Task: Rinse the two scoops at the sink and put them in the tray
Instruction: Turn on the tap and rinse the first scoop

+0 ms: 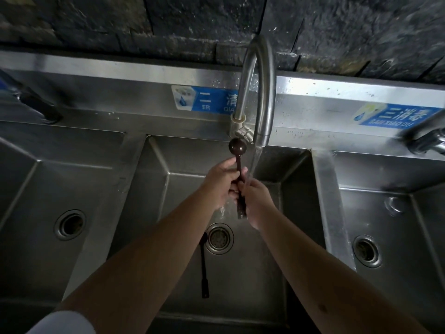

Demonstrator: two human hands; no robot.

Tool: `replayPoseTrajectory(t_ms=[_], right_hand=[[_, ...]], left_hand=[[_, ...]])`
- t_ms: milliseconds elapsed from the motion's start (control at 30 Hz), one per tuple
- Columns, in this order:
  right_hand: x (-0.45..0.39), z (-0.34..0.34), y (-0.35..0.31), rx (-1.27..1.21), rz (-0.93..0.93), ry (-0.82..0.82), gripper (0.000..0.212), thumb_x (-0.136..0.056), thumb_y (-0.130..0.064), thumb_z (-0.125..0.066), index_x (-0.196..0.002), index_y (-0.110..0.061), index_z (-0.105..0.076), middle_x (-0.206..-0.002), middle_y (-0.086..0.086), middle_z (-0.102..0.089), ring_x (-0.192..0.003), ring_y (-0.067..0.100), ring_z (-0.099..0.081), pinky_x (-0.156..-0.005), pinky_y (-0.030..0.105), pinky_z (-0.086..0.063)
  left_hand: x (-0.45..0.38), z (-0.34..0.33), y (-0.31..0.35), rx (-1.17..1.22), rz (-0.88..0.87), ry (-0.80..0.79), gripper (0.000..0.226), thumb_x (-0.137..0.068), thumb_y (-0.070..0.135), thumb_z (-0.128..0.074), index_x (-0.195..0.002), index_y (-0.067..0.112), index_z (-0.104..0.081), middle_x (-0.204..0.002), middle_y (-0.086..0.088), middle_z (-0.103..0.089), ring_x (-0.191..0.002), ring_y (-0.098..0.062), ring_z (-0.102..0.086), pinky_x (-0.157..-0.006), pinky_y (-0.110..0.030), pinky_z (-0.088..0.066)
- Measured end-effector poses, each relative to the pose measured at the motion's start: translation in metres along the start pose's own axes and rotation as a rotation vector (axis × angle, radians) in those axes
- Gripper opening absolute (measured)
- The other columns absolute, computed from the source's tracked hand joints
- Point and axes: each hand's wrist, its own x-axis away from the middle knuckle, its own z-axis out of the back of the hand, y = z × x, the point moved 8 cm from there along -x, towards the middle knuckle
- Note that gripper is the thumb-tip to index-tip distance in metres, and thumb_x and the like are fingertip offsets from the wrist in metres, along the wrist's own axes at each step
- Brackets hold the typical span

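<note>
A dark brown scoop [237, 147] with a round bowl is held upright over the middle sink basin [183, 189], bowl at the top. My left hand [222, 178] grips its handle from the left. My right hand [256, 196] closes on the lower handle from the right, under the stream of water running from the curved steel faucet [263, 92]. A second dark scoop [204, 268] lies on the basin floor left of the drain [219, 238], its bowl end partly hidden by my left arm. No tray is in view.
Steel basins lie to the left [69, 224] and right [366, 250], each with a drain. Blue labels [204, 100] are on the backsplash. Another tap [426, 138] juts in at the right edge, and a dark tap [36, 104] at the left.
</note>
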Motion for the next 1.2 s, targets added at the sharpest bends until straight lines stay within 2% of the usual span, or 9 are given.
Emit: replayPoseTrajectory(t_ms=[167,300,500,600,733,900,967,1100,1200], right_hand=[[-0.008,-0.024,-0.043,-0.074,0.114,-0.107,0.020,-0.098,-0.004,-0.048,-0.090,-0.005,-0.067,-0.073,0.007,-0.069,-0.059,0.013,-0.064,-0.061,0.027,-0.050],[-0.007,-0.028,-0.049,-0.123,0.133,-0.161,0.019,-0.097,-0.002,-0.048,-0.092,-0.004,-0.066,-0.075,0.009,-0.067,-0.061,0.016,-0.063,-0.061,0.028,-0.049],[0.016,0.009,0.018,-0.010,-0.062,-0.056,0.021,-0.098,-0.011,-0.047,-0.102,-0.003,-0.066,-0.079,0.014,-0.065,-0.059,0.018,-0.058,-0.055,0.031,-0.045],[0.037,0.022,0.053,-0.092,-0.148,-0.073,0.024,-0.100,-0.008,-0.041,-0.111,-0.004,-0.062,-0.071,0.013,-0.061,-0.054,0.019,-0.054,-0.050,0.030,-0.039],[0.065,0.037,0.088,-0.111,-0.229,-0.040,0.026,-0.101,-0.007,-0.040,-0.115,-0.005,-0.062,-0.071,0.011,-0.061,-0.053,0.018,-0.052,-0.048,0.029,-0.037],[0.093,0.050,0.119,-0.025,-0.266,0.031,0.024,-0.100,-0.014,-0.047,-0.109,-0.010,-0.069,-0.082,0.015,-0.069,-0.057,0.019,-0.059,-0.050,0.029,-0.045],[0.103,0.057,0.129,0.027,-0.262,0.099,0.023,-0.099,-0.018,-0.049,-0.102,-0.015,-0.072,-0.078,0.013,-0.071,-0.053,0.017,-0.058,-0.047,0.028,-0.045],[0.125,0.062,0.142,0.165,-0.229,0.213,0.023,-0.096,-0.021,-0.053,-0.093,-0.021,-0.075,-0.065,0.003,-0.068,-0.046,0.009,-0.051,-0.042,0.022,-0.038],[0.141,0.059,0.145,0.317,-0.192,0.270,0.028,-0.090,-0.019,-0.061,-0.075,-0.037,-0.076,-0.064,0.000,-0.073,-0.054,0.012,-0.057,-0.053,0.027,-0.046]], left_hand=[[-0.001,-0.010,0.047,-0.014,-0.107,-0.052,0.035,-0.085,0.012,-0.058,-0.117,0.027,-0.061,-0.063,0.005,-0.067,-0.050,-0.009,-0.055,-0.045,-0.026,-0.037],[0.000,-0.013,0.055,-0.027,-0.131,-0.070,0.030,-0.089,0.011,-0.056,-0.119,0.018,-0.060,-0.065,0.003,-0.062,-0.048,-0.008,-0.055,-0.041,-0.024,-0.037],[0.013,0.002,-0.019,-0.140,0.048,0.048,0.022,-0.092,0.011,-0.055,-0.113,0.005,-0.061,-0.067,-0.005,-0.061,-0.044,-0.013,-0.051,-0.036,-0.022,-0.037],[0.025,0.005,-0.055,-0.180,0.089,0.028,0.013,-0.091,0.010,-0.054,-0.093,0.005,-0.066,-0.069,-0.013,-0.060,-0.040,-0.016,-0.048,-0.036,-0.024,-0.036],[0.045,0.009,-0.093,-0.218,0.159,0.016,0.018,-0.088,0.012,-0.056,-0.076,0.013,-0.069,-0.074,-0.016,-0.064,-0.047,-0.021,-0.052,-0.042,-0.026,-0.040],[0.072,0.017,-0.125,-0.248,0.247,0.045,0.028,-0.087,0.015,-0.058,-0.063,0.022,-0.072,-0.070,-0.011,-0.065,-0.052,-0.022,-0.053,-0.048,-0.030,-0.037],[0.082,0.019,-0.134,-0.243,0.258,0.041,0.033,-0.088,0.012,-0.058,-0.061,0.026,-0.072,-0.070,-0.009,-0.065,-0.054,-0.020,-0.055,-0.049,-0.029,-0.038],[0.106,0.021,-0.148,-0.195,0.290,0.026,0.017,-0.089,0.012,-0.062,-0.076,0.020,-0.070,-0.071,-0.004,-0.069,-0.051,-0.012,-0.060,-0.042,-0.021,-0.043],[0.121,0.027,-0.155,-0.244,0.302,0.071,0.007,-0.090,0.018,-0.065,-0.083,0.018,-0.068,-0.073,-0.003,-0.068,-0.052,-0.007,-0.061,-0.044,-0.018,-0.042]])
